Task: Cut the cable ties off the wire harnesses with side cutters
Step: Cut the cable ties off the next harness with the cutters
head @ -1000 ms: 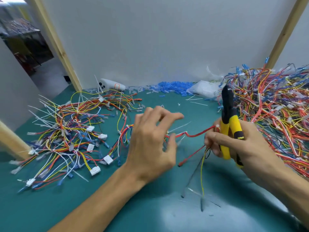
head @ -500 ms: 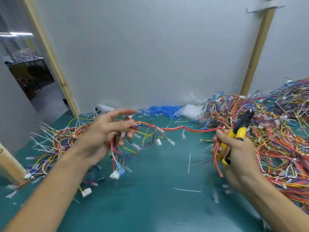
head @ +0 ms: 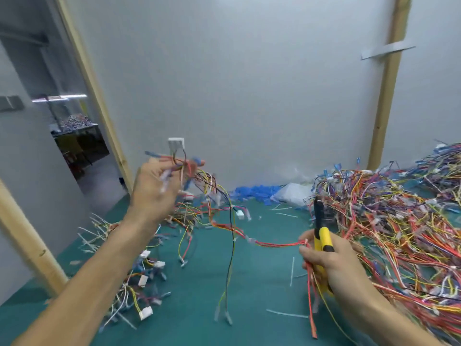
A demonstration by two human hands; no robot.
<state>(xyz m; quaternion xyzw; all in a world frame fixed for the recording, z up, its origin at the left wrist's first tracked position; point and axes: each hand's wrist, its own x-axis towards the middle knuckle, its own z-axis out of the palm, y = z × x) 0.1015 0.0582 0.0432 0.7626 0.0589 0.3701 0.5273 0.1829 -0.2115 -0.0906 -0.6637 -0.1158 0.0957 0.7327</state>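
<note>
Over the green bench (head: pixel 249 318): harness lifted and stretched between both hands, no cut under way.

Head view: left hand (head: pixel 154 193) has risen from near bench level to well above it, fingers curled round a bunch of connector ends. The wire harness (head: pixel 272 243) now spans hand to hand, loose leads dangling. Right hand (head: pixel 334 265) still grips the yellow side cutters (head: pixel 323 236), nose up, and pinches the red wire end; blades touch no tie. Probably hunting for the next tie. Big tangled pile (head: pixel 386 221) on the right, smaller pile (head: pixel 139 273) on the left, cut tie bits (head: pixel 291 270) on the bench.
</note>
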